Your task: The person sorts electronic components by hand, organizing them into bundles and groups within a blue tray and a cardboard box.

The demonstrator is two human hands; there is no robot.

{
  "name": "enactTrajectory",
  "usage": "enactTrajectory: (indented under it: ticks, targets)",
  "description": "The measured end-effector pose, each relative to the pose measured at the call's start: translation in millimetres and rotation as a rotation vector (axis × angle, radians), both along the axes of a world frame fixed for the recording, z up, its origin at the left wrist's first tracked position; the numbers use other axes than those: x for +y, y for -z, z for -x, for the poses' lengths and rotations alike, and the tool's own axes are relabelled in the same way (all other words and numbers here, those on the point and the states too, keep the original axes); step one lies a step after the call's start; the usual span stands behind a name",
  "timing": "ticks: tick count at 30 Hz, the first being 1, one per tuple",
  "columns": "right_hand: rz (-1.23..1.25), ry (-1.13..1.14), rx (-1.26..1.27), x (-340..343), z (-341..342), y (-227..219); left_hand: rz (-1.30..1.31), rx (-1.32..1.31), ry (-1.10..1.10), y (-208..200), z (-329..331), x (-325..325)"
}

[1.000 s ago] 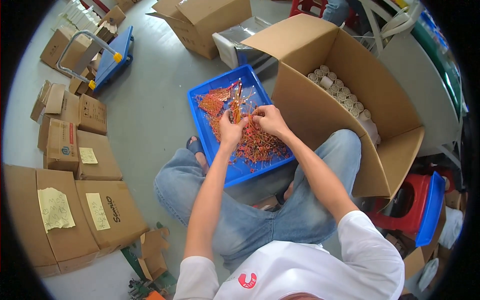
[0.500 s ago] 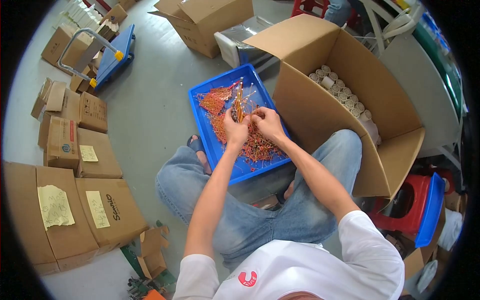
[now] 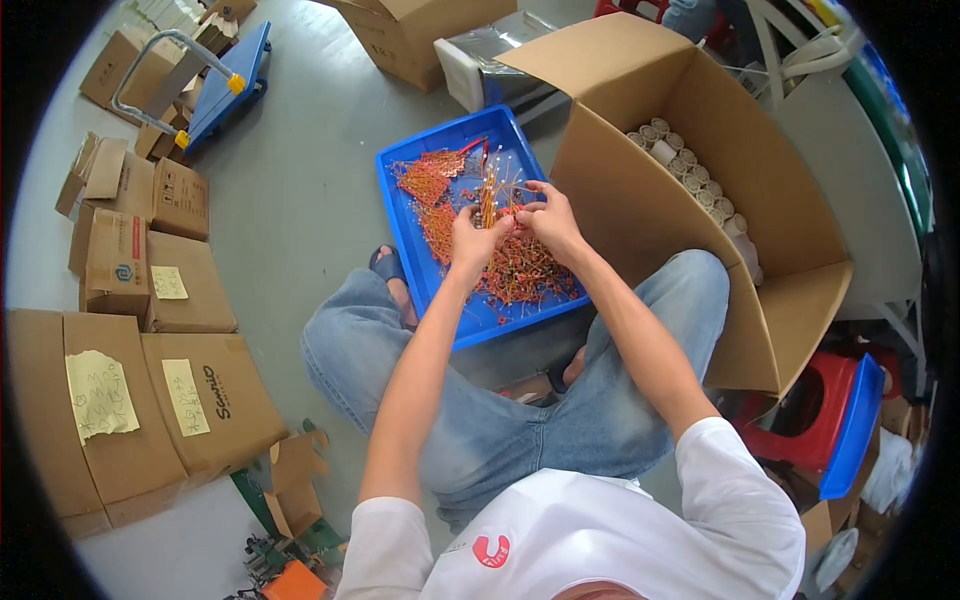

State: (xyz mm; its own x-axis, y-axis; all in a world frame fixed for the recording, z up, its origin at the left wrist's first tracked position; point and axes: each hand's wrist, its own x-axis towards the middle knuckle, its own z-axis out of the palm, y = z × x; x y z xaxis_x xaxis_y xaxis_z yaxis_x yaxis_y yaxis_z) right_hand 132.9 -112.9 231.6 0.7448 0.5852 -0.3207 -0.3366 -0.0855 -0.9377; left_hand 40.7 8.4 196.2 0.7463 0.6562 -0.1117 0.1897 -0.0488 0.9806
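A blue plastic tray [image 3: 468,333] rests in front of my legs, holding a loose heap of thin red and orange wire-like pieces [image 3: 524,270] with small pale tips. Over it, my left hand [image 3: 478,240] is closed round an upright bundle of these thin pieces [image 3: 488,203]. Close on the right, my right hand [image 3: 550,220] pinches at several thin pieces beside the bundle; its fingertips nearly meet the left thumb. More pieces lie in a flatter, neater pile [image 3: 428,185] at the tray's far left. Exactly what the pieces are is too small to tell.
A large open carton [image 3: 640,190] with rows of white rolls [image 3: 690,182] stands right of the tray. Stacked cartons [image 3: 205,385] line the left side, with a blue trolley [image 3: 228,90] beyond. A red stool [image 3: 805,420] is at the lower right.
My right hand has drawn slightly away from the bundle, its fingers spreading a little upward around the thin pieces. The left hand keeps its hold. The whole view has shifted slightly.
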Motion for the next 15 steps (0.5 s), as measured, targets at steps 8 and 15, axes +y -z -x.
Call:
enactTrajectory:
  ticks: [8,15]
  targets:
    - [0.057,-0.003,-0.027,-4.0,-1.1,4.2,-0.001,0.065,0.022,-20.8,0.9,-7.5]
    - [0.219,0.068,-0.252,1.9,9.8,3.0,-0.203,-0.055,-0.048,-13.3,2.1,-1.4]
